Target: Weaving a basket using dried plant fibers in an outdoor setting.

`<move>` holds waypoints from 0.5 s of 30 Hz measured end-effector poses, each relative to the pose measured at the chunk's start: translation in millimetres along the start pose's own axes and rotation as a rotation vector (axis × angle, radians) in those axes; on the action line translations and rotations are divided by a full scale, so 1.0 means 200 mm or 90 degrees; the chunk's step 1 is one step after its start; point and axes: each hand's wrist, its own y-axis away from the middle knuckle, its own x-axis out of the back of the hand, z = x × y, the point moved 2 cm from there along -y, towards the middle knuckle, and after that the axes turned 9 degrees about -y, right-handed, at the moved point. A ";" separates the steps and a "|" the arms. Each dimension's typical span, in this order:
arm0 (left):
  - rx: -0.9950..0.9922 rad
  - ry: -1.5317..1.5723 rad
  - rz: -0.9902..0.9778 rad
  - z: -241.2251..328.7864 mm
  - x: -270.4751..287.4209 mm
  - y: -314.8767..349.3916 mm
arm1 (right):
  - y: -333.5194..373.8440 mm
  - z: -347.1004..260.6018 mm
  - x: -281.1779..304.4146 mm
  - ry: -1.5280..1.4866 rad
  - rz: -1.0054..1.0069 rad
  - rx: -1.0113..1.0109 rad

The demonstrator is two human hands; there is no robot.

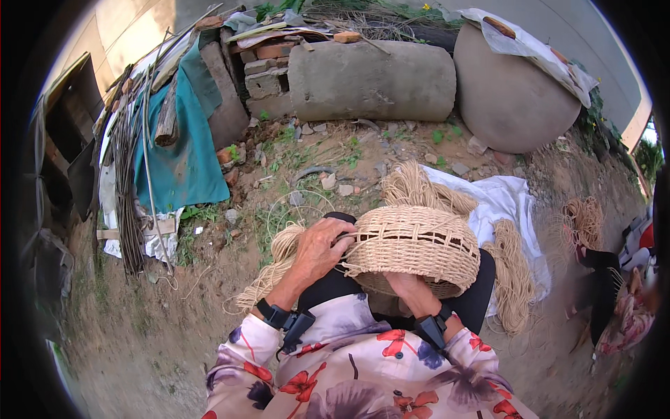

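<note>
A round basket (419, 262) of pale twisted cord rests tilted on my lap, its opening toward me. An open gap with upright strands runs round its side. My left hand (322, 244) is at the basket's left side, fingers closed in a pinch on a strand of cord; a thin loop of this cord (301, 194) arcs out beyond it. My right hand (410, 290) reaches inside the basket from below, and the wall hides its fingers. Bundles of the same cord lie close by: one (279, 262) beside my left forearm, another (422, 188) behind the basket.
A white sack (499, 199) lies on the dirt to the right with a cord hank (511, 279) on it. Another person (621, 279) sits at far right near more cord (583, 220). Ahead are a clay cylinder (370, 80), a big round jar (513, 94) and a teal cloth (178, 146).
</note>
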 end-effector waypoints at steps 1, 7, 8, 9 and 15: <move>-0.044 0.000 0.022 0.01 -0.01 -0.01 | 0.00 -0.02 -0.02 -0.007 -0.040 -0.027; 0.291 0.346 -0.156 -0.09 -0.13 0.02 | -0.01 -0.02 -0.06 0.038 0.026 0.036; 0.297 0.406 -0.149 -0.10 -0.13 0.02 | -0.01 -0.01 -0.06 0.051 0.017 0.059; 0.320 0.457 -0.146 -0.10 -0.15 0.03 | -0.02 0.00 -0.04 0.042 0.018 0.053; 0.465 0.609 -0.202 -0.11 -0.18 -0.03 | -0.08 0.08 0.20 0.518 -0.036 0.173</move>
